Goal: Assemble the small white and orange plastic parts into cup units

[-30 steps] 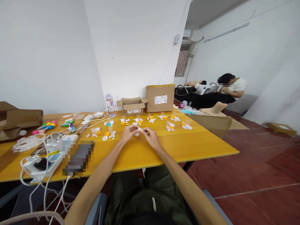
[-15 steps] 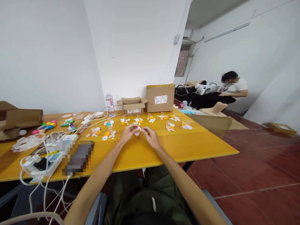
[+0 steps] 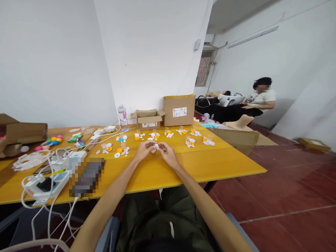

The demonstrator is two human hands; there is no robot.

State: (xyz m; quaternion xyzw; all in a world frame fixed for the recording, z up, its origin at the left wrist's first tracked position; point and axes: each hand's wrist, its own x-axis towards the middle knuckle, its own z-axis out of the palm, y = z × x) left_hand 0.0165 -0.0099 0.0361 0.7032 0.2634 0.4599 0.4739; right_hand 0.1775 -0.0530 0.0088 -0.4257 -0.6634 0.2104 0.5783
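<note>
Between the fingertips of both hands is a small white plastic part (image 3: 156,146), too small to make out in detail. My left hand (image 3: 144,150) pinches it from one side, and my right hand (image 3: 167,153) from the other. Just under the fingers a small round clear piece (image 3: 153,151) shows, partly hidden by them. Around the hands, small groups of white, orange and teal plastic parts with clear cups lie on the yellow table (image 3: 199,164). One group with an orange ring (image 3: 119,150) lies left of my left hand; another (image 3: 190,142) is beyond my right.
At the back stand a small open carton (image 3: 147,120), a larger cardboard box (image 3: 179,111) and a water bottle (image 3: 122,117). A power strip (image 3: 56,182) with tangled white cables and a dark blurred device (image 3: 88,176) lie on the left. Another person (image 3: 261,98) sits far right.
The white part between my fingers has turned slightly, and my fingertips have shifted a little. The seated person has raised and turned their head.
</note>
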